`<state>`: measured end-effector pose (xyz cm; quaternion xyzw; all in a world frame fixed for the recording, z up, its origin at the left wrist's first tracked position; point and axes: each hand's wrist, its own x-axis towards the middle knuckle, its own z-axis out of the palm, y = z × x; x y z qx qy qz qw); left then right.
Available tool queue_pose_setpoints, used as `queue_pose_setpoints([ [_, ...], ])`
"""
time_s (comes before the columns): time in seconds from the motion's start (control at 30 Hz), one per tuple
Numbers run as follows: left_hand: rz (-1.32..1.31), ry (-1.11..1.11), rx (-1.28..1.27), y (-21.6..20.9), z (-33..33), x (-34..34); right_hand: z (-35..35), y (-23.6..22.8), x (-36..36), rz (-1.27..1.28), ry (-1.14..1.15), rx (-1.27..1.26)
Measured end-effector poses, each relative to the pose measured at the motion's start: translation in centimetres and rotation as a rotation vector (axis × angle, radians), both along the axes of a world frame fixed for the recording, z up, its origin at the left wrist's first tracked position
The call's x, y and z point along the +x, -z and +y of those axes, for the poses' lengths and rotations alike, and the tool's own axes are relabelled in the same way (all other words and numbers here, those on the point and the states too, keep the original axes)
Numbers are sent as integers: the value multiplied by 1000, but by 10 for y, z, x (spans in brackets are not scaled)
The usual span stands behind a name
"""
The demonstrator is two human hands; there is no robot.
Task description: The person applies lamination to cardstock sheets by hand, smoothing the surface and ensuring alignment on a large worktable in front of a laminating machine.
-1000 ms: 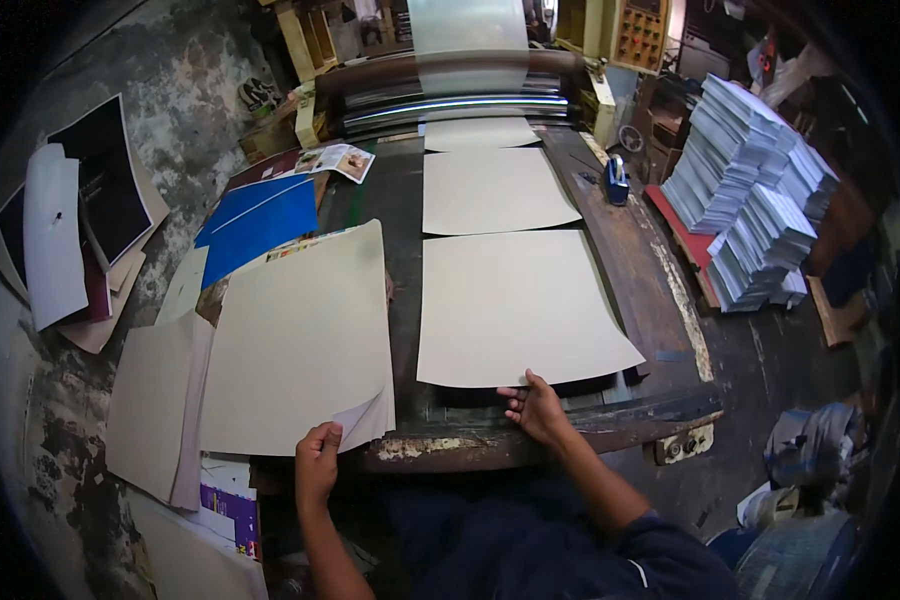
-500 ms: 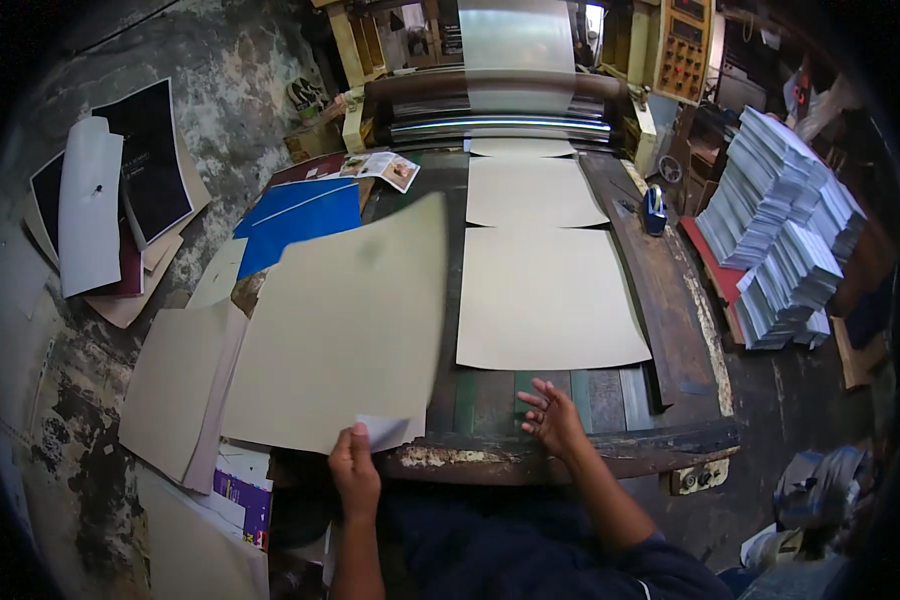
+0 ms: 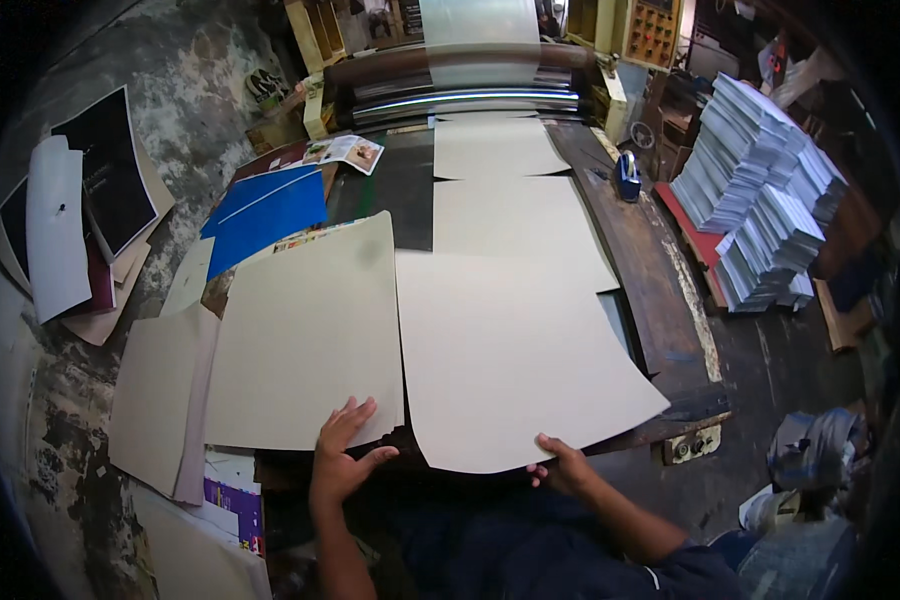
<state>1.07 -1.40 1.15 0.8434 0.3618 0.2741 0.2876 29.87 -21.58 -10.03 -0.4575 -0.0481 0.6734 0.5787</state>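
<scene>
We see our left hand (image 3: 340,455) resting with fingers spread on the left sheet (image 3: 305,335). Our right hand (image 3: 565,465) grips the near edge of the big sheet (image 3: 510,350), fingers partly hidden beneath it; it covers most of the counter (image 3: 650,290).

cream sheets (image 3: 515,350) crowd table, dark strip (image 3: 402,190) bare

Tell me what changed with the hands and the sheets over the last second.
The right hand took hold of the front sheet and drew it off the table edge toward the person. The left hand dropped the lifted corner and now lies flat on the left stack. The two sheets farther up the belt advanced. The blue sheets and right-hand stacks stayed put.
</scene>
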Motion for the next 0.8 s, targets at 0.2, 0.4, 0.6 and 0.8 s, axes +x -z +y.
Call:
queue_pose_setpoints([
  [0.2, -119, -41, -203, 20, 12, -12, -34, 15, -25, 1, -83, -11],
  [0.4, -164, -42, -264, 20, 14, -12, -13, 8, -20, -6, 5, -81],
  [0.6, -272, -295, -295, 27, 5, 1, 31, 11, 3, 27, 120, 7],
  [0.8, -697, -595, -423, 43, 1, 10, 59, 31, 16, -22, 265, 59],
])
